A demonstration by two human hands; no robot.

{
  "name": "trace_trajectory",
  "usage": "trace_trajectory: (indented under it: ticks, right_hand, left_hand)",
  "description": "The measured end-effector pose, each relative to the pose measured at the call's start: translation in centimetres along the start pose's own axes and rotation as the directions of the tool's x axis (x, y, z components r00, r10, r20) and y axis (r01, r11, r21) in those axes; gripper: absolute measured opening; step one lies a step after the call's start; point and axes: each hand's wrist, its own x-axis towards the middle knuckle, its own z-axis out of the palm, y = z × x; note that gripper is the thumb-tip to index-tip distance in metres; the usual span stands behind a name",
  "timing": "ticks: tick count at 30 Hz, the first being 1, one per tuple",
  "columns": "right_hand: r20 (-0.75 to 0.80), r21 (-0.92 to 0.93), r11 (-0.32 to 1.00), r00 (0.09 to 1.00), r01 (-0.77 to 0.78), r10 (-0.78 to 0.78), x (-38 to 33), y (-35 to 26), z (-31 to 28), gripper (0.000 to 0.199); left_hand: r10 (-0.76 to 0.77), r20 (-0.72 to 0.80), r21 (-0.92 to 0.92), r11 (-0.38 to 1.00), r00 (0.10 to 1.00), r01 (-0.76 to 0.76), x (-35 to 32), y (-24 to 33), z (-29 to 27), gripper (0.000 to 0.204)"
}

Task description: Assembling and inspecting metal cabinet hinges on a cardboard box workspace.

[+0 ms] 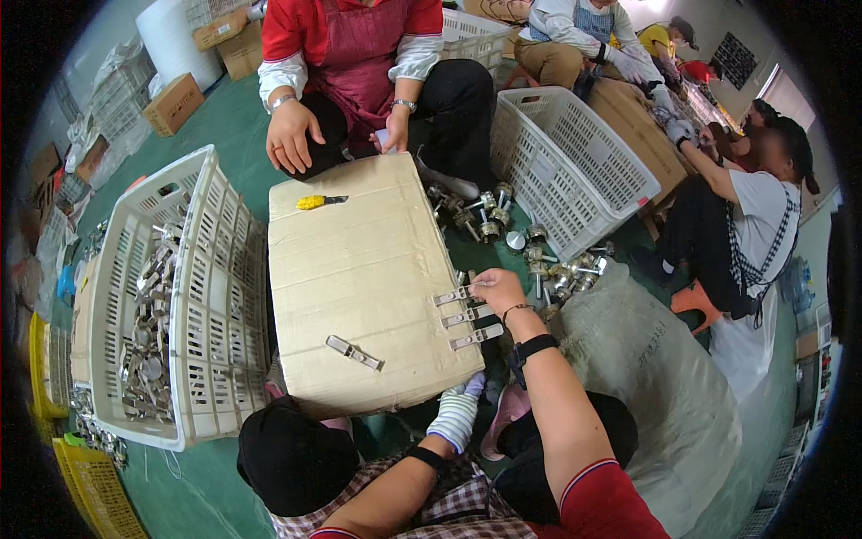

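Cardboard box serves as the work surface and the landmark for all that follows. Right hand sits at the box's right edge, bare, thumb and forefinger pressed together on the end of the topmost metal latch plate. Two more latch plates lie directly below it on the box top, the three in a near-parallel row. Each plate's long axis runs roughly across the box, left to right, tilted slightly upward toward the right edge, so the ends nearest that edge point at the right hand. A fourth plate lies apart, nearer the box's near edge, angled the opposite way.

Left hand wears a white knit glove and is below the box's near right corner, partly hidden; whether it grips anything cannot be determined. The right hand is clearly nearer the row of plates.

Beyond the box's right edge lies a heap of metal lock parts on the floor. A yellow-handled knife rests near the far edge. White plastic crates flank the box left and right. Another person's bare hands rest just past the box's far edge.
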Motion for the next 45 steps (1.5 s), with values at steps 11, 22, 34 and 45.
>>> trace_trajectory:
  ticks: [11,22,34,45]
  right_hand:
    - [-0.047,-0.238,0.971,0.999,0.012,-0.024,-0.6,-1.3,0.6,0.018]
    - [0.049,-0.247,0.896,0.928,0.37,-0.37,-4.2,-6.8,4.8,0.016]
    - [0.479,-0.611,0.41,0.728,0.678,-0.49,-10.6,-8.2,18.2,0.025]
    - [0.475,-0.372,0.681,0.759,0.631,-0.445,-7.9,-10.7,14.6,0.016]
  left_hand:
    - [0.033,0.022,0.091,0.995,0.999,-0.035,0.8,-0.9,-0.6,0.04]
    - [-0.087,0.068,0.019,0.996,0.994,0.086,-0.2,1.0,0.2,0.036]
    - [-0.015,0.308,0.359,0.928,0.951,-0.102,2.5,-4.1,0.5,0.038]
    - [-0.036,0.164,0.051,0.998,0.986,0.028,1.7,-2.6,0.6,0.041]
